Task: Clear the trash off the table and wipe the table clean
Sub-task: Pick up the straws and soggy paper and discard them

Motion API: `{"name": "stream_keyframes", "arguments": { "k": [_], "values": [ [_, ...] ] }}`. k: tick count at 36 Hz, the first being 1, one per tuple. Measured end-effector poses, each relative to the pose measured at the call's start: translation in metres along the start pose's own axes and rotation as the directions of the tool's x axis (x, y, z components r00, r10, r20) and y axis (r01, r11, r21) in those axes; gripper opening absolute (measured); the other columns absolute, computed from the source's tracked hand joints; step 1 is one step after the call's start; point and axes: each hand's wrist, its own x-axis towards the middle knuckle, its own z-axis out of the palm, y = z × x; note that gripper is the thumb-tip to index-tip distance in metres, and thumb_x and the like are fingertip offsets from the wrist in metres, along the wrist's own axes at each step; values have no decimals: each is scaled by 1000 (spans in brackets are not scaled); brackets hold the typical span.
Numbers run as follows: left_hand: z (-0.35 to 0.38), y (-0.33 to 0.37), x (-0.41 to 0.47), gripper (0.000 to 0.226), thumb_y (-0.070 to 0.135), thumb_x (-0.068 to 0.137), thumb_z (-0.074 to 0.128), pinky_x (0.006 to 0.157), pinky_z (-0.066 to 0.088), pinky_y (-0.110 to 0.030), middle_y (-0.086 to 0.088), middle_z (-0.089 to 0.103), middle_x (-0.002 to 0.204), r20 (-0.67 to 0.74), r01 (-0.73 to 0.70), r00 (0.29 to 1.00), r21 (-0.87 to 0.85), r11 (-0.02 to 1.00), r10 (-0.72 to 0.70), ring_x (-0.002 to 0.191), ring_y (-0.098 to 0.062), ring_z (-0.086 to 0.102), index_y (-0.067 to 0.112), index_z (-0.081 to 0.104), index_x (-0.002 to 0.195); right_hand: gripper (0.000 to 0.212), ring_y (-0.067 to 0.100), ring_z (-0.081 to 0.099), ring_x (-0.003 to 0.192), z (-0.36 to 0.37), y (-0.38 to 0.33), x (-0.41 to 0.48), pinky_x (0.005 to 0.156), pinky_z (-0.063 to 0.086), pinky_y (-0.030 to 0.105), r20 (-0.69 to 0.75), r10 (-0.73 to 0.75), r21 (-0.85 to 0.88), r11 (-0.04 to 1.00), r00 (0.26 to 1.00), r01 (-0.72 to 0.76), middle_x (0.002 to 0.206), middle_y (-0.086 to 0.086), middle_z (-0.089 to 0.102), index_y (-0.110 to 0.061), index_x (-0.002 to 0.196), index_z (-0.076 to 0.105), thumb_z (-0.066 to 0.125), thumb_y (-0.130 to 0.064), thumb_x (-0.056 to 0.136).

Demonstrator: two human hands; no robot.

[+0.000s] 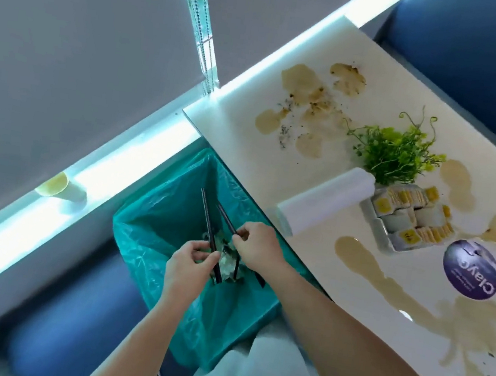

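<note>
L hand [189, 262] & R hand [256, 245] hover over green-lined bin [147, 225], just beside table [336, 57]; L fingers curl round one dark chopstick [207, 223]; R fingertips pinch the second chopstick [226, 219]; brown spills [357, 259] on tabletop, near white roll [324, 199], plant [393, 153] & packet tray [406, 218].

Left hand [189, 263], right hand [257, 246] gripping chopsticks [207, 214] over bin [146, 228]

The table [336, 57] bore brown spills [354, 258], a roll [324, 201], a plant [396, 153], a tray [383, 237] of perhaps packets [411, 209], and a purple disc [471, 269].
</note>
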Motion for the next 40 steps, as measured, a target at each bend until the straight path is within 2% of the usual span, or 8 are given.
{"name": "stream_keyframes", "arguments": {
  "k": [4,8,13,16,22,27,32,40],
  "values": [
    [-4,-10,15,25,47,87,76,82,62,-45,11,76,86,11,15,1000,47,999,-16,82,-10,73,37,66,108,27,29,67,105,18,0,16,93,54,40,56,78,12,997,995,-78,109,10,74,-9,112,74,64,-30,99],
    [-6,-14,22,44,55,93,66,82,60,-40,10,73,95,79,74,993,121,990,-84,88,-11,71,25,63,125,57,32,49,136,27,4,20,109,44,39,178,144,-38,989,973,-140,149,12,53,-8,149,47,51,-42,104],
    [-9,-10,19,44,54,100,56,78,44,-30,9,68,113,88,31,995,197,980,-49,100,-13,62,22,60,132,61,28,34,149,19,8,10,119,33,39,197,143,-17,990,970,-142,163,8,36,-12,159,33,42,-42,107],
    [-8,-6,15,46,53,99,59,89,44,-32,5,65,123,64,-58,997,213,975,45,108,-13,60,22,62,132,57,26,40,145,6,15,-2,115,36,38,185,115,24,992,976,-121,159,6,42,-15,157,37,44,-38,106],
    [4,26,-5,33,44,99,63,90,50,-29,7,55,114,30,-204,979,151,967,202,94,-8,63,25,65,125,47,16,55,132,-21,26,-32,111,38,28,60,15,152,988,998,-24,146,0,58,-19,149,52,52,-35,105],
    [20,63,-28,19,39,99,65,78,42,-10,12,54,114,74,-333,942,106,937,326,90,0,63,34,64,117,30,6,68,94,-45,42,-61,92,59,32,-157,-27,322,944,987,77,119,-9,70,-26,131,65,56,-31,103],
    [47,109,-47,19,38,99,65,68,44,-5,13,54,115,144,-434,895,60,899,422,94,0,62,34,66,118,24,9,72,78,-85,64,-84,76,62,41,-352,73,465,879,933,106,105,-12,71,-26,124,67,55,-29,104],
    [112,182,-82,26,41,99,63,74,45,-11,15,53,121,286,-614,768,72,786,573,95,-1,62,35,63,124,15,19,72,77,-162,121,-125,70,64,44,-515,288,618,778,807,117,91,-2,71,-29,114,67,58,-26,103]
  ]
}}
